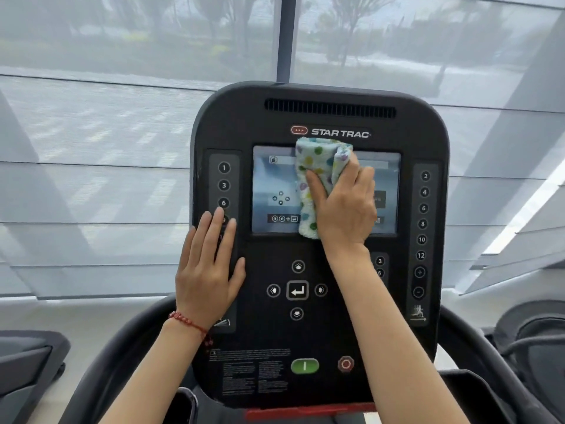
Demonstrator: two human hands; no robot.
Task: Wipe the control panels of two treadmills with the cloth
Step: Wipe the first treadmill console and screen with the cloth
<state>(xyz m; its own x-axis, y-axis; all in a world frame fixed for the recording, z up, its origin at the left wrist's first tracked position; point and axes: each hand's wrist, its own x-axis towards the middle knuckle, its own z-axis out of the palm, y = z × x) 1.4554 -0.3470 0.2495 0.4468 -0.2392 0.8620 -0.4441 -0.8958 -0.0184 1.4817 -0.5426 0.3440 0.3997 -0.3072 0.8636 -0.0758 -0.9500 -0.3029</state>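
I see the large black rounded treadmill control panel (318, 240) filling the middle of my view, upright before a wide shaded window (122, 117). Its rectangular lit touchscreen (275, 191) sits in the upper half, with columns of numbered round buttons down both sides and a cluster of arrow keys below.

My right hand (345, 206) presses a folded pale-blue terry cloth with coloured polka dots (318, 175) flat against the centre of the screen; the thumb curls over the cloth's front and the fingers wrap its right edge, so the hand grips it. My left hand (208, 270) lies open, fingers straight and together, palm flat on the panel's left side over the lower numbered buttons. A red beaded bracelet (186, 322) circles that wrist.

Near the bottom sit a green oval start button (304, 366) and a red octagonal stop button (345, 363), side by side.

The cloth and right hand hide the middle of the screen; the left hand covers the buttons below "6". The small printed text at lower left is too blurred to read. Neighbouring machines are cut off at both edges.
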